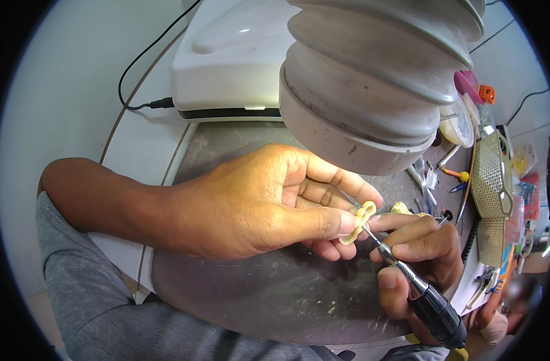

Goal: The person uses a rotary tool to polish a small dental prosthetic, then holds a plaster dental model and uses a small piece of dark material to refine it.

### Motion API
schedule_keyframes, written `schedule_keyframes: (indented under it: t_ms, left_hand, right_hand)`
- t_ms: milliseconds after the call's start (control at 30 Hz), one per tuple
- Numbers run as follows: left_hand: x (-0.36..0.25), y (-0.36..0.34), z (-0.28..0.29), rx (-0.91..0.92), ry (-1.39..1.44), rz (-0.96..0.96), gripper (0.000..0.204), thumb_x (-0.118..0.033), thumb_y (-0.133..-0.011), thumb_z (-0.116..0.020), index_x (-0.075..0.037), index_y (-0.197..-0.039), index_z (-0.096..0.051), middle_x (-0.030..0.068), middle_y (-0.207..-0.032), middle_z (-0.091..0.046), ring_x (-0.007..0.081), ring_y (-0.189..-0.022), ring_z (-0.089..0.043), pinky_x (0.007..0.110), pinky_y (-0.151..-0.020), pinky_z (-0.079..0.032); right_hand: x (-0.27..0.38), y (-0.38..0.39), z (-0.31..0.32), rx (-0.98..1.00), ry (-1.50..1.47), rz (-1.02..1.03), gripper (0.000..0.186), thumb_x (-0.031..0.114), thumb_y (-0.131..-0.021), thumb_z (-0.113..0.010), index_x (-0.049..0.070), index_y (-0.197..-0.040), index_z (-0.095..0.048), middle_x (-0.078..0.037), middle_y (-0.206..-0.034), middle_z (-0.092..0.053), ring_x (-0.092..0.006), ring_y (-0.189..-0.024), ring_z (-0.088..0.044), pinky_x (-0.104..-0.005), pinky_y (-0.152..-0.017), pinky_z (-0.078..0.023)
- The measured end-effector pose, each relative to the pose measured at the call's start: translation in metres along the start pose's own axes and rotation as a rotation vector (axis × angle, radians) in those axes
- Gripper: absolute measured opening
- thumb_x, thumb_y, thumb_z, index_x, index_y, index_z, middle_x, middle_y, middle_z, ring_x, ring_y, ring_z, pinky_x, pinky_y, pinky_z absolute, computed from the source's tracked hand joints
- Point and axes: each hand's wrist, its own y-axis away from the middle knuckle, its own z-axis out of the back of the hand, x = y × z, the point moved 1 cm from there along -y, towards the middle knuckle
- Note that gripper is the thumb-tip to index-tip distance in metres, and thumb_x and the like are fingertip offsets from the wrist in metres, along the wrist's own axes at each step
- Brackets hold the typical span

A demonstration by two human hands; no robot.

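My left hand (251, 201) pinches a small cream-yellow moulded piece (366, 212) with curved, looped edges between thumb and fingers; its exact kind is unclear. In my right hand (434, 249) is a rotary handpiece (418, 283) with a black grip and a silver front, gripped like a pen. Its thin metal bit points up and to the left and meets the lower side of the moulded piece, or nearly so. A second cream-yellow piece (400, 208) lies just beyond my right fingers, partly hidden by them.
A ribbed grey extraction hose (359, 114) with a wide round mouth hangs close above my hands. Behind stands a white machine (233, 78) with a black cable. At right are small tools, a perforated basket (491, 174) and another person's hand (493, 328). Pale dust specks the grey worktop (269, 295).
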Motion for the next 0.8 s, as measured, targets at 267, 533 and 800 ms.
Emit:
schedule_keyframes:
  t_ms: [267,533,800]
  left_hand:
    - [-0.0017,-0.0006,-0.0012,0.011,-0.019,0.013,0.04,-0.006,-0.1,-0.051,0.009,-0.135,-0.042,0.0132,-0.111,-0.063,0.0159,-0.099,-0.066,0.026,-0.088,-0.056]
    - [0.0004,0.0002,0.0011,-0.001,0.013,0.044,0.039,-0.005,-0.1,-0.049,0.008,-0.137,-0.041,0.0156,-0.117,-0.062,0.0172,-0.102,-0.065,0.027,-0.09,-0.055]
    - [-0.0034,-0.0024,-0.0019,0.004,-0.007,0.049,0.04,-0.006,-0.1,-0.051,0.008,-0.137,-0.041,0.0154,-0.117,-0.062,0.0173,-0.103,-0.065,0.026,-0.09,-0.055]
  right_hand:
    - [0.0006,-0.0018,0.0024,0.014,0.027,0.062,0.035,0.0,-0.077,-0.077,0.0,-0.103,-0.054,-0.016,-0.087,-0.063,-0.0392,-0.094,-0.07,-0.0421,-0.075,-0.057]
    - [-0.0002,0.003,-0.0022,-0.009,0.022,0.012,0.028,0.012,-0.085,-0.069,0.004,-0.103,-0.048,-0.012,-0.084,-0.061,-0.0325,-0.096,-0.066,-0.0412,-0.083,-0.051]
    - [0.005,0.0067,0.0003,-0.07,-0.01,-0.032,0.028,0.012,-0.086,-0.068,0.004,-0.103,-0.047,-0.013,-0.087,-0.06,-0.0312,-0.096,-0.065,-0.0397,-0.083,-0.05]
